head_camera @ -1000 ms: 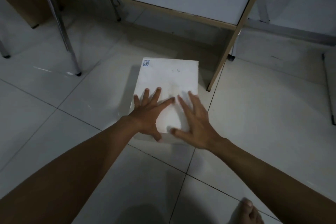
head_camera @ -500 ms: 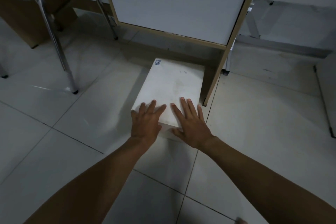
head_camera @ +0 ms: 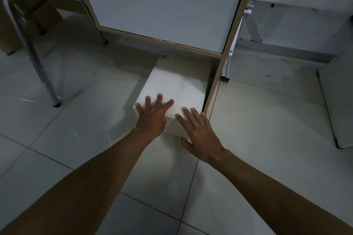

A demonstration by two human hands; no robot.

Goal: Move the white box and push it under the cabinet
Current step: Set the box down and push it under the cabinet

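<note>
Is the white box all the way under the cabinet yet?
Not yet. The white box has its far end under the cabinet. The left hand and right hand lie flat on its near end, pushing. The near part, out on the floor tiles, needs sliding under.

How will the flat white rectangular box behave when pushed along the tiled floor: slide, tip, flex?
The flat white rectangular box sits low and wide, so it will probably slide rather than tip. Its top shows no dent under the left hand or right hand, so it is likely stiff. The glossy tiled floor suggests low friction; uneven pushing could skew it toward the wooden cabinet leg.
</note>
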